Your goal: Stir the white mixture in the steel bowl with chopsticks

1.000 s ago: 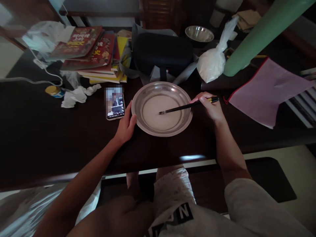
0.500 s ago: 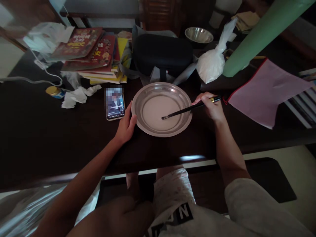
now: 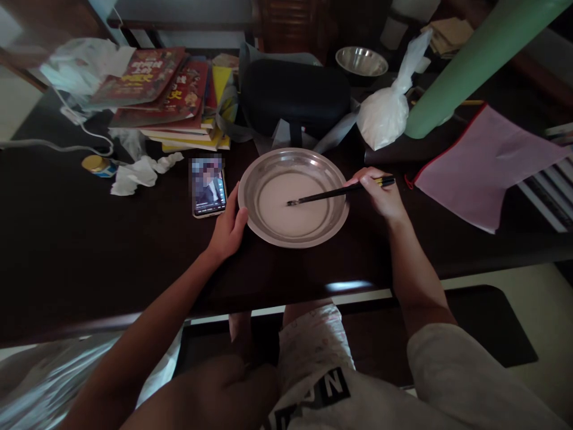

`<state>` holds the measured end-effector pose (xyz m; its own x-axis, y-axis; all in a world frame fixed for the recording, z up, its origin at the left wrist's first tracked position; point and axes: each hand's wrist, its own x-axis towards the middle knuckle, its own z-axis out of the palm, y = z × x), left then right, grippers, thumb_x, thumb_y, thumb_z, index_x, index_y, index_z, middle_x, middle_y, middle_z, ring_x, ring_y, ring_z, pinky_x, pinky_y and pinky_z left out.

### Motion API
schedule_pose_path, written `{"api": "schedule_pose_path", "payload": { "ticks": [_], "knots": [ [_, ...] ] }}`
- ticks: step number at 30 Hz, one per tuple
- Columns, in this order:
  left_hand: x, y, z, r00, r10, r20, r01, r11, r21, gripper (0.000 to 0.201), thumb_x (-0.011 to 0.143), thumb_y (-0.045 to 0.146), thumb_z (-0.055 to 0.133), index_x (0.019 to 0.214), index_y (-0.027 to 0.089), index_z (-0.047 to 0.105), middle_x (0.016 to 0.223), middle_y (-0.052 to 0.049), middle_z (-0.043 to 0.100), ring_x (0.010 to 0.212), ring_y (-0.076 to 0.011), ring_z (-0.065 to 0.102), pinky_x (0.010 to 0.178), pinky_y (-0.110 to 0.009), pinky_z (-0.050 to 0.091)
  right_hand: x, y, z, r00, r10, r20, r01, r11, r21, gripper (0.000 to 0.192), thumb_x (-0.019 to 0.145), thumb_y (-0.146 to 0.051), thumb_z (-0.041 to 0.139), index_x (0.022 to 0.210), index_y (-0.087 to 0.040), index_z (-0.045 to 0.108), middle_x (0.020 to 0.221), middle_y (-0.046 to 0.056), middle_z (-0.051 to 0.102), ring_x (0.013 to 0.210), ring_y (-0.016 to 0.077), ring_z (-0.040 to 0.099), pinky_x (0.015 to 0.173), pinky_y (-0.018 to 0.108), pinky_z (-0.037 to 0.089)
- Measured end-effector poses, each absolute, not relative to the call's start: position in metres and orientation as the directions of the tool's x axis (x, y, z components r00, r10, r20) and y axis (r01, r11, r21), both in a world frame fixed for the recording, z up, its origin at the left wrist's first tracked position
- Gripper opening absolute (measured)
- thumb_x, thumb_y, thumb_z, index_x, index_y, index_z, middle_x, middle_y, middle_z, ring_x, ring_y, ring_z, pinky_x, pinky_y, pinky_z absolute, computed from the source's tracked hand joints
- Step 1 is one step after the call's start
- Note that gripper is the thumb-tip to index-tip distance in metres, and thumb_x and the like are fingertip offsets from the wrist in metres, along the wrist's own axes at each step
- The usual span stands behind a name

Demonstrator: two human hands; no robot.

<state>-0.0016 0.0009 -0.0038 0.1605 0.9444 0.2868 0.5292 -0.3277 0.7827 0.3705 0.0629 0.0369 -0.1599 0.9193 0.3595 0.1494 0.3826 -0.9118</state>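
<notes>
While right grip (image 3: 375,190) holds chopsticks (image 3: 324,195), bowl (image 3: 295,242) beside

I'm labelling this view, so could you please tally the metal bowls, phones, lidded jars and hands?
Metal bowls: 2 (near bowl, far bowl)
Phone: 1
Lidded jar: 1
Hands: 2 (left hand, right hand)
Total: 6

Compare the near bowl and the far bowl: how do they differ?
The left hand holds the near bowl; no hand touches the far bowl. The near bowl contains a pale layer; the far bowl shows shiny metal inside. The near bowl looks larger, though the far bowl is farther away. Both are round and silvery.
</notes>
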Motion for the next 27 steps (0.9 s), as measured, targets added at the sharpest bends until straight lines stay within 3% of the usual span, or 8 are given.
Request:
{"api": "schedule_pose_path", "payload": {
  "ticks": [3,8,13,18,23,27],
  "knots": [
    [-0.0019,0.0011,-0.0044,0.158,0.945,0.287,0.533,-0.327,0.780,0.070,0.102,0.063,0.035,0.159,0.023,0.031,0.163,-0.013,0.038,0.148,-0.0314,0.041,0.123,-0.050,0.034,0.3720,0.0633,0.0364,-0.081,0.936,0.343,0.104,0.350,-0.931,0.032,0.087,-0.056,0.067,0.077,-0.026,0.075,0.071,-0.002,0.072,0.072,0.0167,0.073,0.076,0.035,0.059],
    [-0.0016,0.0010,-0.0043,0.158,0.944,0.290,0.529,-0.329,0.783,0.069,0.102,0.063,0.035,0.159,0.024,0.031,0.164,-0.013,0.037,0.149,-0.0311,0.040,0.123,-0.050,0.034,0.3716,0.0630,0.0364,-0.215,0.911,0.352,0.155,0.388,-0.909,0.031,0.088,-0.055,0.066,0.079,-0.027,0.077,0.074,-0.001,0.074,0.080,0.0186,0.074,0.080,0.036,0.058],
    [-0.0007,0.0005,-0.0030,0.162,0.944,0.287,0.523,-0.329,0.786,0.069,0.103,0.063,0.035,0.159,0.023,0.030,0.164,-0.013,0.037,0.149,-0.0311,0.041,0.123,-0.050,0.033,0.3717,0.0631,0.0368,-0.076,0.932,0.356,0.111,0.362,-0.925,0.030,0.087,-0.054,0.067,0.076,-0.028,0.075,0.072,-0.003,0.074,0.071,0.0169,0.073,0.076,0.035,0.059],
    [0.0000,0.0001,-0.0016,0.158,0.947,0.280,0.536,-0.321,0.781,0.072,0.102,0.065,0.033,0.159,0.022,0.031,0.163,-0.014,0.037,0.150,-0.0313,0.039,0.123,-0.050,0.034,0.3716,0.0623,0.0366,-0.208,0.914,0.347,0.141,0.379,-0.915,0.029,0.088,-0.054,0.066,0.079,-0.028,0.077,0.074,-0.002,0.075,0.080,0.0177,0.074,0.080,0.034,0.058],
    [-0.0007,0.0004,-0.0029,0.153,0.949,0.277,0.527,-0.315,0.790,0.070,0.102,0.064,0.035,0.159,0.023,0.031,0.163,-0.014,0.038,0.148,-0.0316,0.041,0.123,-0.051,0.033,0.3716,0.0620,0.0379,-0.096,0.933,0.348,0.102,0.357,-0.929,0.028,0.088,-0.052,0.067,0.079,-0.028,0.076,0.074,-0.003,0.075,0.073,0.0158,0.074,0.078,0.034,0.060],
    [-0.0009,0.0008,-0.0032,0.154,0.948,0.279,0.527,-0.318,0.788,0.071,0.102,0.064,0.035,0.159,0.023,0.031,0.163,-0.014,0.037,0.148,-0.0317,0.041,0.123,-0.051,0.033,0.3704,0.0616,0.0385,-0.171,0.926,0.337,0.144,0.362,-0.921,0.033,0.086,-0.057,0.067,0.077,-0.027,0.076,0.073,-0.001,0.075,0.077,0.0179,0.074,0.079,0.036,0.060]
  ]
}}
